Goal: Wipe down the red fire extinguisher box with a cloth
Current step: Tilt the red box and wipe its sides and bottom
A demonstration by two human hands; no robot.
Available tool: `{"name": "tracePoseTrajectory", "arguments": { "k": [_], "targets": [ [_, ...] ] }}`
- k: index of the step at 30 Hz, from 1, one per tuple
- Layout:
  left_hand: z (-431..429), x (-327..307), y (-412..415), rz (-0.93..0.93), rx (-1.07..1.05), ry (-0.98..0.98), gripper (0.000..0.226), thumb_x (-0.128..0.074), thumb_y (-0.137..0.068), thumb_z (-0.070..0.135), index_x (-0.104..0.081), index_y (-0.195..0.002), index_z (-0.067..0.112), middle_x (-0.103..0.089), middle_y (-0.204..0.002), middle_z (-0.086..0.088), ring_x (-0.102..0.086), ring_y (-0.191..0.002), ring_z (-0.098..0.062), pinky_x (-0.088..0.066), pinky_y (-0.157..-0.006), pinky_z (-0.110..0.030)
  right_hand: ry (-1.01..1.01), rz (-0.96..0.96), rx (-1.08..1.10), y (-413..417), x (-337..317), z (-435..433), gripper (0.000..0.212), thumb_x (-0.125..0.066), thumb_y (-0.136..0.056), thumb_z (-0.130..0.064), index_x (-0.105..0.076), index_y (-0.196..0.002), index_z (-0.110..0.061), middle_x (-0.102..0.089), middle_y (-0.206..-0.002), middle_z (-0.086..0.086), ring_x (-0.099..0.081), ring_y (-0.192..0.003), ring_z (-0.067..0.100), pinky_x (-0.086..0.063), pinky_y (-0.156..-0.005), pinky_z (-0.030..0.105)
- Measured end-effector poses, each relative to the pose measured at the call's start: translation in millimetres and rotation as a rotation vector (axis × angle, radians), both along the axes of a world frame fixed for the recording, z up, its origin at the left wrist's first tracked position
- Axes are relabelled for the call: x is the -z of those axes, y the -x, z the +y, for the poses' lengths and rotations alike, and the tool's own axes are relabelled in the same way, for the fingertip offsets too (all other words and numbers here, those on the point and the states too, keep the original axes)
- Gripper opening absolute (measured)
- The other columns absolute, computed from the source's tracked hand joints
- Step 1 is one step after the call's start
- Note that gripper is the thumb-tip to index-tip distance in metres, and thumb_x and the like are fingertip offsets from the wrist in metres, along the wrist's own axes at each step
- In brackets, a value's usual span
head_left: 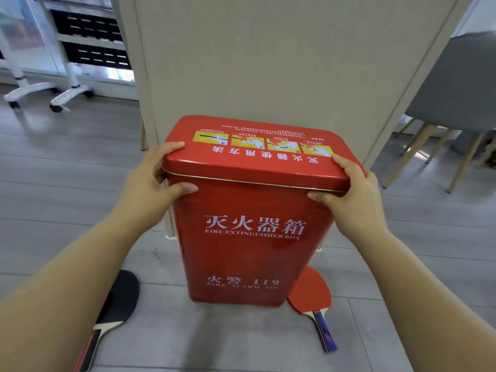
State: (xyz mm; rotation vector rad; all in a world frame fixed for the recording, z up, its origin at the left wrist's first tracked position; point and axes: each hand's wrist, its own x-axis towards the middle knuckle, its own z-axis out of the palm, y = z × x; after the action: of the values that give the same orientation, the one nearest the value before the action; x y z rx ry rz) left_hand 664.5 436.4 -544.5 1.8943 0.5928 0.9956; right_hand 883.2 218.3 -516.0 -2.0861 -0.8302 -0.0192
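Note:
The red fire extinguisher box [249, 245] stands upright on the grey floor in front of a beige panel, with white lettering on its front and yellow picture panels on its lid. My left hand [150, 181] grips the lid's left corner, fingers over the top and thumb on the front face. At the lid's right corner my right hand [351, 194] holds on the same way. No cloth is in view.
A black table tennis paddle [118, 299] lies on the floor at the box's left, a red one [311, 291] at its right. The beige panel [281, 63] rises behind the box. A wheeled white rack [61, 49] stands far left, a grey chair [461, 84] at right.

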Motion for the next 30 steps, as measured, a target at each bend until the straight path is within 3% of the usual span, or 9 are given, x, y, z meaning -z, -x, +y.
{"name": "tracePoseTrajectory", "arguments": {
  "k": [4, 7, 12, 15, 24, 30],
  "targets": [
    [-19, 4, -11, 0.035, -0.073, -0.063, 0.069, -0.079, -0.072, 0.012, -0.045, -0.121, 0.046, -0.05, -0.129, 0.009, -0.054, -0.111, -0.012, -0.043, -0.09, -0.015, 0.027, 0.003, -0.04, -29, -4, 1, 0.079, -0.08, -0.073, -0.018, -0.041, -0.14, -0.036, -0.037, -0.137, 0.006, -0.041, -0.125, 0.023, -0.027, -0.095, 0.021],
    [-19, 2, -21, 0.032, -0.103, -0.062, 0.07, -0.079, -0.071, 0.014, -0.045, -0.125, 0.042, -0.05, -0.123, 0.01, -0.055, -0.11, -0.015, -0.045, -0.095, -0.023, 0.027, 0.014, -0.068, -43, -6, 5, 0.078, -0.079, -0.074, -0.018, -0.04, -0.14, -0.036, -0.037, -0.138, 0.005, -0.04, -0.125, 0.022, -0.027, -0.096, 0.022],
    [-6, -4, -28, 0.055, -0.087, -0.02, 0.069, -0.079, -0.071, 0.007, -0.044, -0.116, 0.046, -0.053, -0.119, 0.002, -0.056, -0.104, -0.016, -0.044, -0.086, -0.014, -0.006, -0.007, -0.078, -42, -3, 7, 0.077, -0.078, -0.076, -0.019, -0.039, -0.14, -0.036, -0.035, -0.138, 0.004, -0.041, -0.124, 0.019, -0.028, -0.093, 0.02],
    [7, -6, -25, 0.089, -0.08, -0.018, 0.073, -0.08, -0.069, 0.007, -0.042, -0.105, 0.058, -0.055, -0.123, -0.002, -0.057, -0.106, -0.019, -0.048, -0.093, -0.027, -0.029, -0.03, -0.052, -31, 5, 9, 0.076, -0.077, -0.077, -0.021, -0.038, -0.14, -0.035, -0.033, -0.139, 0.005, -0.041, -0.123, 0.021, -0.029, -0.092, 0.022],
    [37, -11, -35, 0.11, -0.035, -0.007, 0.074, -0.078, -0.071, 0.004, -0.043, -0.104, 0.06, -0.055, -0.12, -0.002, -0.058, -0.106, -0.019, -0.048, -0.091, -0.031, -0.067, -0.027, 0.024, -18, 11, 26, 0.074, -0.075, -0.08, -0.026, -0.034, -0.141, -0.035, -0.029, -0.141, 0.005, -0.042, -0.123, 0.025, -0.038, -0.096, 0.035],
    [20, 1, -39, 0.055, -0.089, -0.043, 0.074, -0.079, -0.072, 0.012, -0.04, -0.104, 0.067, -0.054, -0.126, 0.0, -0.056, -0.113, -0.02, -0.047, -0.099, -0.039, -0.056, -0.012, -0.006, -38, 4, 27, 0.078, -0.078, -0.076, -0.019, -0.037, -0.141, -0.033, -0.032, -0.141, 0.005, -0.041, -0.126, 0.024, -0.029, -0.092, 0.022]
  ]
}}
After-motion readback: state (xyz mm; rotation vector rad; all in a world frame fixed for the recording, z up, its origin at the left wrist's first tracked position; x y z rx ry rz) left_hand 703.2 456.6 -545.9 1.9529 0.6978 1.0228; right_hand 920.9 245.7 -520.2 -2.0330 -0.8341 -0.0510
